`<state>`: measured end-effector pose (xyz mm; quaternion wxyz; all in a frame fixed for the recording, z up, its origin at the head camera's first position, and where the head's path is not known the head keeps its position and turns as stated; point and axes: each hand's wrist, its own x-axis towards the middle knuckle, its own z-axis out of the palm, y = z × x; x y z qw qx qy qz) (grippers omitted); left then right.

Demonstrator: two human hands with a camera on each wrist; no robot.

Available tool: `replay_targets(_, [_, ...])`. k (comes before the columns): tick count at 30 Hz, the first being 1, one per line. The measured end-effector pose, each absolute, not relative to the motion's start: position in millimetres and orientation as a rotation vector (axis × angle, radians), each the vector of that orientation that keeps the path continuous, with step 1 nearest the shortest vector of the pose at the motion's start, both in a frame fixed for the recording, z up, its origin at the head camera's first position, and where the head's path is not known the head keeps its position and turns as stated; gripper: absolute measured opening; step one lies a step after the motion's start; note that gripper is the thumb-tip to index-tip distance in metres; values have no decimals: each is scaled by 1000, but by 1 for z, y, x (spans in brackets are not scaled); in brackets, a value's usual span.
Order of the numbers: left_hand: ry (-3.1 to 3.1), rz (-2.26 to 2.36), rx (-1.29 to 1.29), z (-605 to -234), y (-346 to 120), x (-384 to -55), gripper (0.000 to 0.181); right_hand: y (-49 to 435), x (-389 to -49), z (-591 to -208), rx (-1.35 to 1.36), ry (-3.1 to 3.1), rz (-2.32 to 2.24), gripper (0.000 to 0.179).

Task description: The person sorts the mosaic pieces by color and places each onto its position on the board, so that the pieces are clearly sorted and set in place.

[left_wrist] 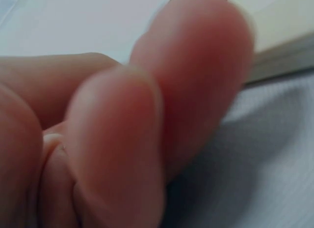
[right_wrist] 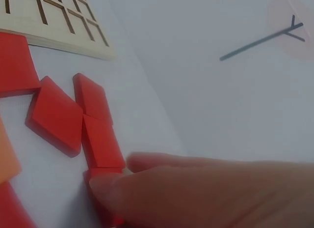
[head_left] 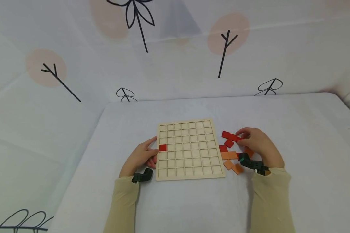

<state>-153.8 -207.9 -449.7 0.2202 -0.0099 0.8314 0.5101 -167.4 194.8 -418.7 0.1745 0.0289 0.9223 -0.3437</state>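
A pale wooden grid board point(head_left: 192, 179) lies flat on the table, with one red tile point(head_left: 162, 148) in a cell of its left column. My left hand point(head_left: 141, 154) holds the board's left edge, thumb at the rim beside that tile and the lower fingers curled. Close up in the left wrist view, blurred fingertips point(left_wrist: 196, 46) overlap the board's side. To the right of the board, my right hand point(head_left: 258, 142) pinches the red tile point(right_wrist: 103, 208) at the near end of a short row, its thumb covering part of it. Two more red tiles point(right_wrist: 103, 142) continue the row.
Between the board and my right wrist lie another red tile point(head_left: 229, 143) turned askew, one at the board's edge point(head_left: 223, 148) and several orange tiles point(head_left: 228, 164). Some are partly hidden under the wrist camera point(head_left: 250, 163). A patterned cloth point(head_left: 175, 71) hangs behind the white table.
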Motion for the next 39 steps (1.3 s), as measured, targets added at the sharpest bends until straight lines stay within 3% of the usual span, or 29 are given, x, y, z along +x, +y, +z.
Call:
replay_targets(29, [2319,1393,-17,-450,-208,-155,62,198,-168,-416,102,2597,-977,38])
replay_targets(39, [2318,1387,19,-424,-201,-146,62,193,-167,-413,84,2632,-1022,39])
